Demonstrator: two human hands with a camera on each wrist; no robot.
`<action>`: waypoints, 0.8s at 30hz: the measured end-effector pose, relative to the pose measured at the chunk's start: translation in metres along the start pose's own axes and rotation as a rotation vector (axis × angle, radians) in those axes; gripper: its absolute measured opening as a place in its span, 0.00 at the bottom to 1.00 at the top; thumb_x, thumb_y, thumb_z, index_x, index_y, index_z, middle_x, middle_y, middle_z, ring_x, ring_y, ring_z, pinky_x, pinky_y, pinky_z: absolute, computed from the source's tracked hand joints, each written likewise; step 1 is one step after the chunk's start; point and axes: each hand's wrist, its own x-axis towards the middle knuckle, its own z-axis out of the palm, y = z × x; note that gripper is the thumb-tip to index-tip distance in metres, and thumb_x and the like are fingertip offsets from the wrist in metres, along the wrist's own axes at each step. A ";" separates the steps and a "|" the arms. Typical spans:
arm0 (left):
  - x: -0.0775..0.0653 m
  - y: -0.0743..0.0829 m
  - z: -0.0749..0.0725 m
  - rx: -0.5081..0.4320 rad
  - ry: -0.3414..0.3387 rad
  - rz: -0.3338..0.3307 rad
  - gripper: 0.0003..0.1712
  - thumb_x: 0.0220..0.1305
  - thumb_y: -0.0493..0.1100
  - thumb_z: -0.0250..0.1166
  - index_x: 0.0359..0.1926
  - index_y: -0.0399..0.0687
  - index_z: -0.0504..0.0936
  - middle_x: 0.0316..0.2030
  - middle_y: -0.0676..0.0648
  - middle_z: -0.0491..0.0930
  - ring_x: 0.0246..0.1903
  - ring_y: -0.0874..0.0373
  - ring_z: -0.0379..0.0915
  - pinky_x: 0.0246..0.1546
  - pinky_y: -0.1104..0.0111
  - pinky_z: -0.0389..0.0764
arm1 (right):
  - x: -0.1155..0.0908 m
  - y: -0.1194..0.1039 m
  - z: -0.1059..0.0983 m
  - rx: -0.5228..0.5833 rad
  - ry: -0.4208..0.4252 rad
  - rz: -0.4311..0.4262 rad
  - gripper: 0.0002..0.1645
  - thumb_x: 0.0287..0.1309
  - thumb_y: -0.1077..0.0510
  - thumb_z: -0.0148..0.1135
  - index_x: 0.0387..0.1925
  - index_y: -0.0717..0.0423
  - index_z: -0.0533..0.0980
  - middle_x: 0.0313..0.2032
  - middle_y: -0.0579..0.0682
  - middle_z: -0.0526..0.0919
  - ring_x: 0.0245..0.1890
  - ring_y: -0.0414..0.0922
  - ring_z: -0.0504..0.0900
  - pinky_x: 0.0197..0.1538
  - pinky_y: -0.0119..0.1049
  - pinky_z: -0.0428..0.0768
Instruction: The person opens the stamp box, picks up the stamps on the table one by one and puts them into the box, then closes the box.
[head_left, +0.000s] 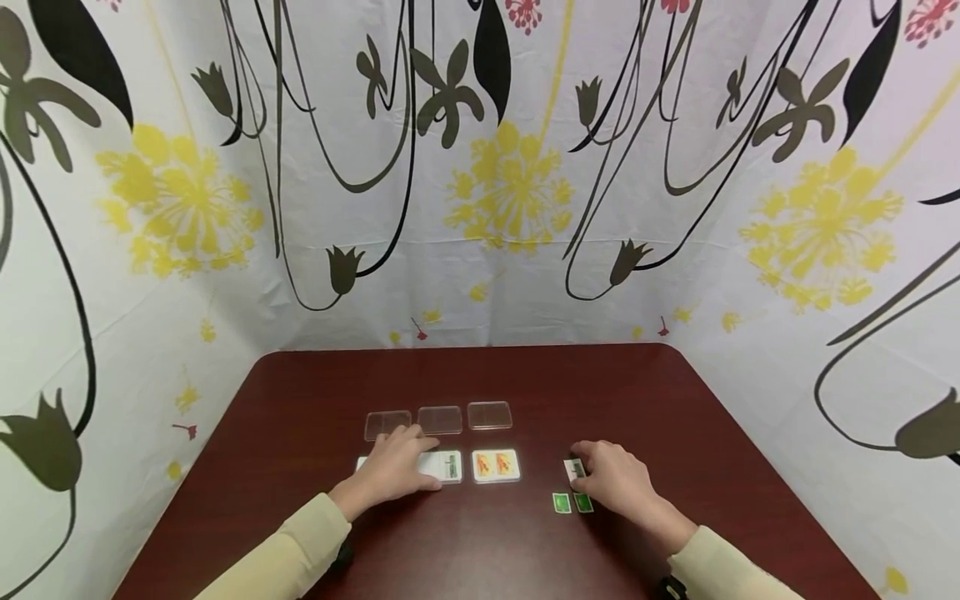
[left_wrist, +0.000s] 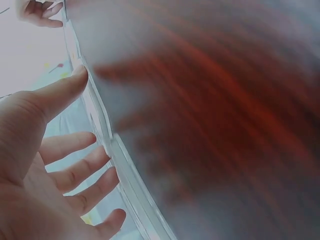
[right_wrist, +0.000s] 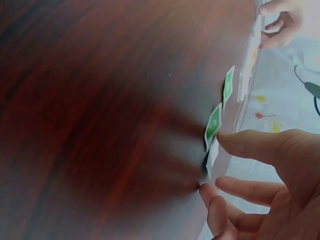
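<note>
My left hand (head_left: 393, 467) spans a clear case (head_left: 450, 467) from above, thumb near its front edge and fingertips near its back edge. A white piece with a greenish print shows at that case's right end; its left part is hidden. Another case, mostly covered by the hand, lies to its left. The right hand (head_left: 618, 479) is low on the table, thumb and fingers spread around a small white stamp-like piece (head_left: 573, 469) with a dark print. Two small green stamp-like pieces, one on the left (head_left: 562, 503) and one on the right (head_left: 583, 502), lie in front, close to the right thumb.
A clear case (head_left: 496, 466) with two orange pictures lies between the hands. Behind, three clear flat cases (head_left: 490, 415) stand in a row on the dark red-brown table (head_left: 585, 375). A patterned white cloth (head_left: 420, 275) surrounds the table.
</note>
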 end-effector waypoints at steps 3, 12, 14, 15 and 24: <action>-0.004 -0.004 -0.002 0.011 0.009 0.003 0.39 0.50 0.62 0.78 0.60 0.48 0.83 0.52 0.47 0.78 0.52 0.48 0.72 0.53 0.39 0.68 | -0.001 0.001 0.002 0.002 0.010 0.001 0.28 0.41 0.56 0.78 0.50 0.49 0.84 0.26 0.41 0.78 0.22 0.39 0.73 0.21 0.41 0.70; -0.009 -0.012 -0.006 0.006 -0.006 0.005 0.37 0.51 0.60 0.78 0.59 0.46 0.84 0.50 0.48 0.78 0.51 0.48 0.72 0.54 0.38 0.68 | -0.002 -0.001 0.002 0.054 0.005 0.011 0.20 0.42 0.57 0.81 0.36 0.49 0.78 0.23 0.43 0.74 0.20 0.41 0.72 0.21 0.40 0.69; -0.009 -0.014 -0.006 0.009 -0.008 0.008 0.37 0.51 0.60 0.78 0.58 0.45 0.84 0.50 0.48 0.78 0.51 0.48 0.72 0.53 0.39 0.69 | -0.001 -0.001 0.003 0.075 0.006 0.015 0.20 0.41 0.58 0.81 0.35 0.48 0.79 0.24 0.42 0.74 0.20 0.41 0.72 0.21 0.40 0.69; -0.009 -0.015 -0.006 0.012 -0.010 0.009 0.37 0.51 0.60 0.78 0.58 0.45 0.84 0.50 0.48 0.78 0.51 0.48 0.72 0.53 0.40 0.69 | -0.001 -0.001 0.003 0.084 0.006 0.016 0.19 0.41 0.59 0.81 0.35 0.48 0.79 0.24 0.42 0.75 0.21 0.41 0.72 0.21 0.40 0.69; -0.012 -0.021 -0.006 0.004 -0.027 0.003 0.35 0.53 0.59 0.78 0.57 0.45 0.85 0.51 0.47 0.77 0.51 0.48 0.71 0.52 0.44 0.71 | 0.001 0.000 0.007 0.234 0.000 0.011 0.19 0.38 0.66 0.80 0.35 0.49 0.85 0.23 0.40 0.82 0.22 0.38 0.77 0.24 0.39 0.74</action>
